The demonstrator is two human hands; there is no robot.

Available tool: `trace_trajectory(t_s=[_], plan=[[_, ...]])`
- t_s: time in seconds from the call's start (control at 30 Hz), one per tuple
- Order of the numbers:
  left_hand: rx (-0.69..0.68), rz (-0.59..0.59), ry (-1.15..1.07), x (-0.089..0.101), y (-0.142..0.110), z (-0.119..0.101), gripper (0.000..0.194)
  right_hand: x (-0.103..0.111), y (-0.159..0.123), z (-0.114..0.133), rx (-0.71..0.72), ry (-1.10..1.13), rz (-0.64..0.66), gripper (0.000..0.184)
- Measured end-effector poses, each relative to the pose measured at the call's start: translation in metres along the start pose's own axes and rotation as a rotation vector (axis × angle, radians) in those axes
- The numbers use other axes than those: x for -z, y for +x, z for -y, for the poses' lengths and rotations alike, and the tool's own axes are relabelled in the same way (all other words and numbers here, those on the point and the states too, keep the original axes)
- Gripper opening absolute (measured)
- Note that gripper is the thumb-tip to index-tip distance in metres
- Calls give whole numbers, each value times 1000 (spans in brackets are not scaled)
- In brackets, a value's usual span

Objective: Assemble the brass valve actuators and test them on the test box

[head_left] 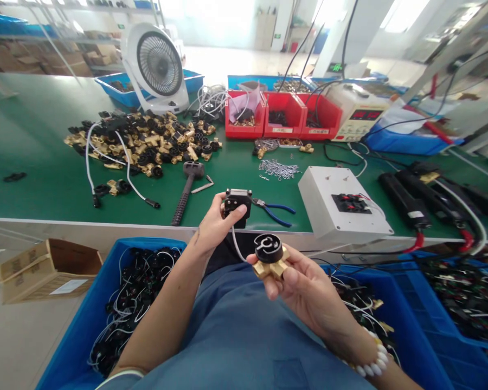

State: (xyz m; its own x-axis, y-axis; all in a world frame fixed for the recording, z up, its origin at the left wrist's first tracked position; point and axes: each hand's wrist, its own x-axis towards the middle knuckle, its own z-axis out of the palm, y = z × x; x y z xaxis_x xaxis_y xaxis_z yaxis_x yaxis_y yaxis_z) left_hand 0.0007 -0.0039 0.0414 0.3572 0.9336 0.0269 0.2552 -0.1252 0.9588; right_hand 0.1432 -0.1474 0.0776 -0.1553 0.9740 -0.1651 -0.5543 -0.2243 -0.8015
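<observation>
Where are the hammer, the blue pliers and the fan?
Hammer (193,169): head view, on its head.
Blue pliers (281,206): head view, on the upper handle.
Fan (160,60): head view, on the round front grille.

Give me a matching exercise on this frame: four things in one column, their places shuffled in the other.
1. black module
2. brass fitting with black cap
3. mallet
4. fan

A. behind the heap of fittings
B. in the right hand
C. on the bench, beside an L-shaped key
D. in the left hand

Pairs: 1-D, 2-B, 3-C, 4-A
</observation>
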Motion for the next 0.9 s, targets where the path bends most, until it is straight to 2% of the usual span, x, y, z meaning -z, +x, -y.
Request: trace_trajectory(t_s=[0.1, 0.2, 0.3, 0.4, 0.47, 0.73, 0.9], plan=[[45, 46, -358, 3, -13, -15, 50, -1, 3, -1, -14, -39, -36, 39], [86, 22, -621, 4, -24, -29, 43, -3, 5, -2, -23, -77, -71, 44], [10, 6, -526, 4, -34, -33, 47, -4, 6, -3, -10, -92, -89, 47], [-151, 6, -346, 3, -43, -31, 52, -4, 6, -4, 38, -141, -102, 50], [-230, -12, -301, 1, -48, -30, 50, -4, 5, -4, 64, -169, -104, 51], [-286, -62, -332, 0, -56, -36, 48, -3, 4, -4, 100, -175, -88, 47], [-332, -21, -280, -1, -60, -39, 46, -5, 1, -1, 11, -99, -74, 51]])
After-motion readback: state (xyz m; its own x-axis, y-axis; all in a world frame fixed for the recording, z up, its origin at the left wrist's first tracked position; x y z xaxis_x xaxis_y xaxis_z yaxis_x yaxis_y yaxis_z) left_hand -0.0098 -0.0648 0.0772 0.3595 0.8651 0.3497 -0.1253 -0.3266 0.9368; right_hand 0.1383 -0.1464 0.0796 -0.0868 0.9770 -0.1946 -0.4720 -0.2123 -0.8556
